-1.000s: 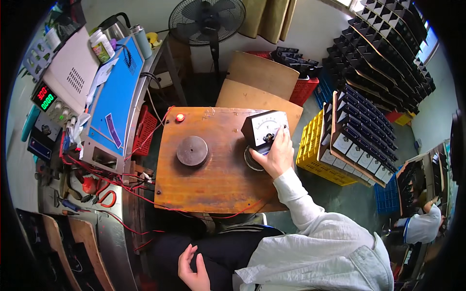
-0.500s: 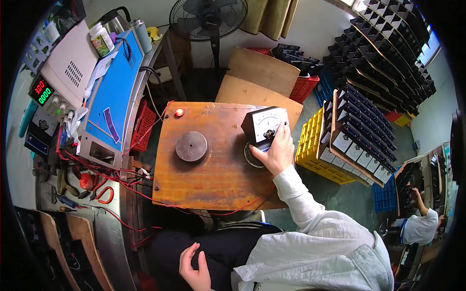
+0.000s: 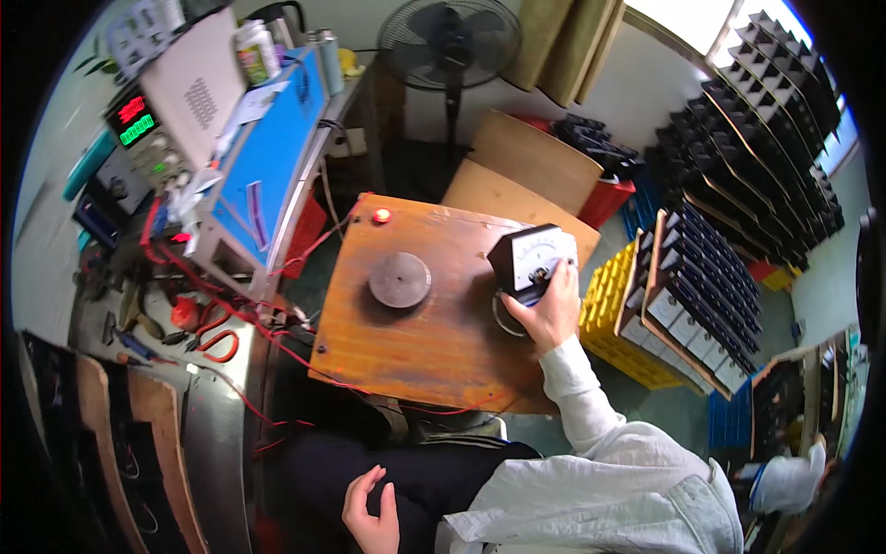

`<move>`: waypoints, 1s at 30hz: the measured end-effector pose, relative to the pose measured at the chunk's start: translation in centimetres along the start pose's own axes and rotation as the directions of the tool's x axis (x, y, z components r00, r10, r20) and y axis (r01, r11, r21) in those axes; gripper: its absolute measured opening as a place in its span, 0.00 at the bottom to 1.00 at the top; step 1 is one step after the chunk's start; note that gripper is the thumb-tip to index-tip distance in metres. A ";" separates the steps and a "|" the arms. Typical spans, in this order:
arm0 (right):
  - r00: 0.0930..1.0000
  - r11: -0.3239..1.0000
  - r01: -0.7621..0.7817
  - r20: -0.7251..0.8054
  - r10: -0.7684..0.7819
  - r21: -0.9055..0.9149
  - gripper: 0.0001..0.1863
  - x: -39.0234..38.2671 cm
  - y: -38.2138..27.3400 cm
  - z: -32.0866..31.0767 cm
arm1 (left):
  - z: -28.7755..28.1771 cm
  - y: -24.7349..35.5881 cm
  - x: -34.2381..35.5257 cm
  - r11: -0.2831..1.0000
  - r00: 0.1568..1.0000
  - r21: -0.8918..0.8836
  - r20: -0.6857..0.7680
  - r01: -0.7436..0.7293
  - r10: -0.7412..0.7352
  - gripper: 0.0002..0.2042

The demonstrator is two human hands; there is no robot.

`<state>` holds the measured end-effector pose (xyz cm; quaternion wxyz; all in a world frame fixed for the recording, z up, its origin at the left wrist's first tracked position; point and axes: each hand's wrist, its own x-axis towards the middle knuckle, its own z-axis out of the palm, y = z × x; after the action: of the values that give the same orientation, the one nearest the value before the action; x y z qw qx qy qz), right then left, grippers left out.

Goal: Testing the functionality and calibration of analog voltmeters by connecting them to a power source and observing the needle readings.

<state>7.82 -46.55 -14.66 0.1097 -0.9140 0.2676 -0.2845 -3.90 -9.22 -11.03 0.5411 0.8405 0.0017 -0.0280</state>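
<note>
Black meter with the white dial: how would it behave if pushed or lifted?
The meter is likely stiff: its boxy housing shows no sag under the right hand. Its flat sides and corners suggest sliding or tipping rather than rolling. The exposed dial side might be fragile if knocked.

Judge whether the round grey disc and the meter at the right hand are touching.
Apart: the head view shows a plain strip of bare wooden tabletop between the grey disc and the meter in the right hand.
</note>
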 end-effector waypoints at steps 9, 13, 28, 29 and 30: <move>0.973 0.952 0.128 0.151 -0.174 0.277 0.62 3.0 -13.2 5.4 | -2.9 1.1 -1.8 0.998 0.985 0.064 -0.172 0.007 0.004 0.10; 0.956 0.960 0.230 0.149 -0.254 0.159 0.58 2.8 -14.9 8.4 | -4.6 -1.4 -5.2 0.995 0.949 0.033 -0.303 0.098 -0.083 0.15; 0.897 0.563 0.353 -0.098 -0.431 0.747 0.59 -6.1 -17.1 3.9 | -5.8 0.8 -4.1 0.989 0.630 0.140 -0.763 -0.056 0.144 0.14; 0.837 0.469 0.365 -0.063 -0.544 0.804 0.59 -9.5 -19.7 0.8 | -6.2 1.1 -3.5 0.973 0.665 0.220 -0.718 -0.066 0.207 0.24; 0.763 0.371 0.356 -0.038 -0.646 0.857 0.59 -12.1 -22.6 -2.1 | -6.6 1.3 -2.8 0.951 0.699 0.299 -0.663 -0.082 0.269 0.34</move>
<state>7.83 -21.19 -10.54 0.4712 -0.8185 -0.2140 -0.2496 -6.39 -3.73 -6.97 0.3915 0.8455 0.1209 0.3423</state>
